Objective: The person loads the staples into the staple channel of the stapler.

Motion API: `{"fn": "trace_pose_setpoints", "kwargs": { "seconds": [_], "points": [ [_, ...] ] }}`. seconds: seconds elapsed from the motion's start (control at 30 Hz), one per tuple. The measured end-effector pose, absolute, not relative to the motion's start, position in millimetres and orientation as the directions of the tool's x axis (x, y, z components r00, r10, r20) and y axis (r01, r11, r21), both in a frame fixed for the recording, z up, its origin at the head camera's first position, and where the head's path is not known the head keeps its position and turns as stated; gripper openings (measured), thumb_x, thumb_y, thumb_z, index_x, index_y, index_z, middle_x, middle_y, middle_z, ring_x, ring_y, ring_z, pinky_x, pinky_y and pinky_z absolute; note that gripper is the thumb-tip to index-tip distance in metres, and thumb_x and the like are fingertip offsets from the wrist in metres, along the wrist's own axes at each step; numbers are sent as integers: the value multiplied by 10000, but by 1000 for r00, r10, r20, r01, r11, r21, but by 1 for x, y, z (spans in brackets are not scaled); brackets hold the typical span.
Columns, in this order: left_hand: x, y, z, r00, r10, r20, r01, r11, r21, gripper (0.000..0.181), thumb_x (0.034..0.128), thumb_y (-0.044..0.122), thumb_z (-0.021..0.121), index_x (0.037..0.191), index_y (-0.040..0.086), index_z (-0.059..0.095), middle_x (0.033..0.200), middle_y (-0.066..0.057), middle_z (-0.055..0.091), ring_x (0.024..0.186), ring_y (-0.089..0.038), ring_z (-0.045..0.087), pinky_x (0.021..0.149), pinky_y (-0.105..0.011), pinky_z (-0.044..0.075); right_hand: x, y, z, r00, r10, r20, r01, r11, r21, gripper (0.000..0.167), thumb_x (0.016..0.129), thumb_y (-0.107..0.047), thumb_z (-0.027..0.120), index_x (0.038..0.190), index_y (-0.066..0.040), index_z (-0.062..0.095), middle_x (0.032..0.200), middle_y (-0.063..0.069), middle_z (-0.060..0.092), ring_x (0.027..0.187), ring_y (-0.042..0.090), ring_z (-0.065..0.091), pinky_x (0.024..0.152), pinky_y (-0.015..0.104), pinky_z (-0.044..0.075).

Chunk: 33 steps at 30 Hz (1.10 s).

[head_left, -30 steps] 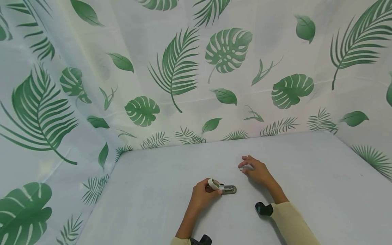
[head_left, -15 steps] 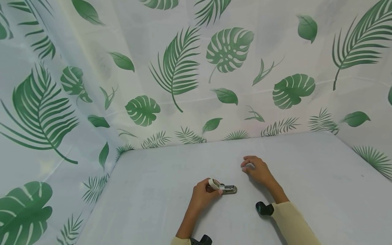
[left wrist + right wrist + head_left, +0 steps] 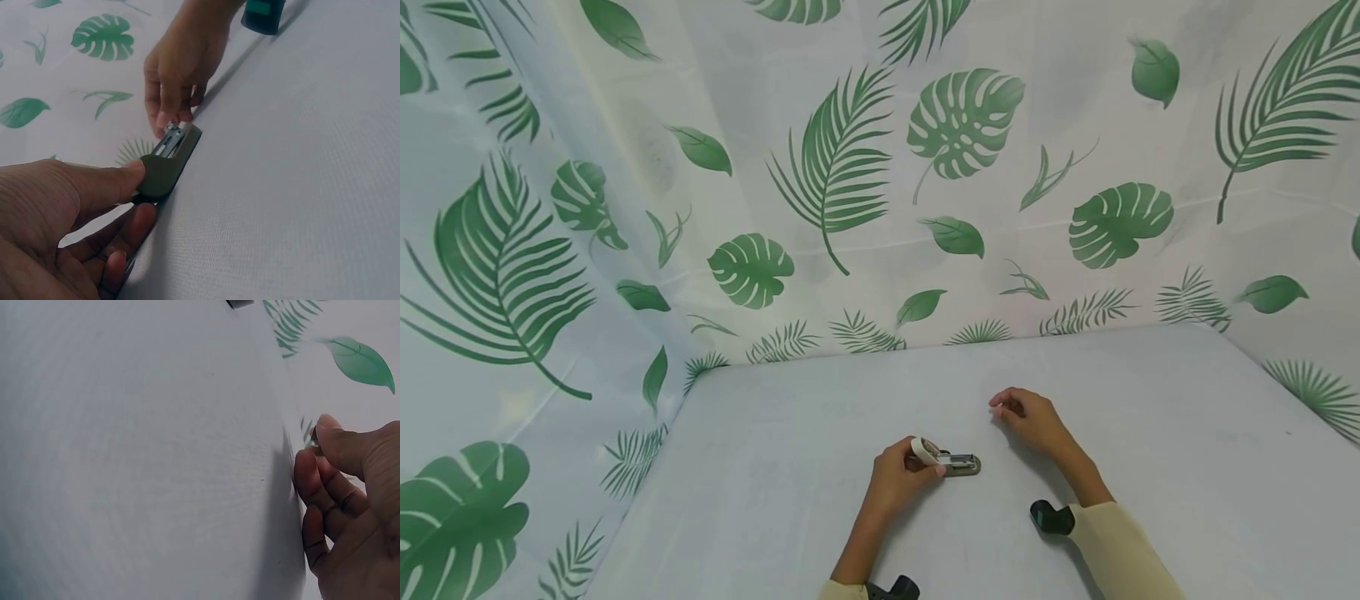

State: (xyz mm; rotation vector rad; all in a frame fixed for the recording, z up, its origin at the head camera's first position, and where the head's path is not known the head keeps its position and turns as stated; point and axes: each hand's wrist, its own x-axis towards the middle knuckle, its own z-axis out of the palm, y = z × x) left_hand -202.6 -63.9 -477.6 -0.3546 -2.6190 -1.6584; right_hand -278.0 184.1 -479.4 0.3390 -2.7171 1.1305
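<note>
My left hand grips a small stapler by its back end. The stapler has an olive body and a cream-coloured top part, which stands folded back so the metal magazine is exposed. Thumb and fingers hold it from both sides in the left wrist view. Beyond the stapler and to its right in the head view, my right hand pinches a tiny silvery piece, like a short strip of staples, between thumb and fingertip. Most of that piece is hidden by the fingers. The two hands are apart.
A white cloth-covered table lies under both hands. Behind it and at the sides hangs a white curtain printed with green leaves. Dark wrist cameras sit at both pale yellow sleeves.
The silvery piece showed at my right fingertips a second ago; now the fingers have closed in and nearly cover it. That hand has tilted and dipped slightly. My left hand and the stapler stay put.
</note>
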Motion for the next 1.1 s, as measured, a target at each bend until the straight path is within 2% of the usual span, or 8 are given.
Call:
{"fn": "trace_pose_setpoints", "kwargs": {
  "seconds": [0.33, 0.5, 0.67, 0.83, 0.97, 1.1],
  "points": [
    [-202, -62, -478, -984, 159, 77, 138, 419, 897, 250, 799, 152, 803, 1018, 89, 699, 902, -43, 713, 757, -70, 623, 662, -225, 495, -274, 184, -478, -952, -163, 261, -298, 696, -653, 96, 892, -122, 705, 901, -28, 689, 841, 57, 649, 750, 140, 537, 647, 247, 455],
    [-203, -63, -478, -983, 162, 83, 145, 415, 898, 253, 798, 153, 804, 1019, 89, 700, 899, -45, 712, 758, -72, 622, 662, -220, 491, -273, 183, -475, -952, -159, 260, -296, 688, -662, 128, 894, -167, 708, 901, -45, 672, 728, 14, 596, 656, 115, 497, 568, 229, 414],
    [-203, -64, -477, -983, 162, 85, 145, 414, 899, 255, 799, 154, 804, 1021, 85, 698, 897, -46, 710, 759, -72, 617, 663, -217, 488, -271, 183, -473, -957, -191, 217, -289, 637, -715, 138, 915, -135, 681, 947, -1, 678, 707, 15, 652, 616, 87, 553, 542, 227, 437],
    [-203, -64, -476, -983, 164, 83, 147, 424, 894, 254, 800, 156, 803, 1019, 85, 697, 898, -46, 711, 758, -70, 617, 664, -217, 489, -266, 183, -471, -958, -214, 193, -285, 609, -740, 129, 918, -33, 641, 1008, 52, 676, 779, 64, 714, 677, 105, 646, 620, 229, 491],
    [-203, -63, -476, -983, 164, 84, 147, 426, 892, 254, 800, 155, 803, 1018, 82, 696, 898, -46, 712, 758, -68, 618, 664, -214, 490, -260, 180, -469, -956, -224, 190, -290, 625, -724, 124, 896, -2, 652, 1010, 42, 674, 821, 59, 715, 748, 127, 665, 727, 284, 528],
    [-203, -63, -477, -983, 160, 86, 147, 420, 896, 257, 796, 148, 805, 1018, 78, 698, 895, -47, 714, 749, -66, 616, 655, -214, 489, -253, 175, -469, -953, -249, 171, -292, 612, -736, 120, 876, -15, 687, 986, 25, 662, 811, 39, 717, 764, 143, 687, 761, 323, 545]
  ]
}}
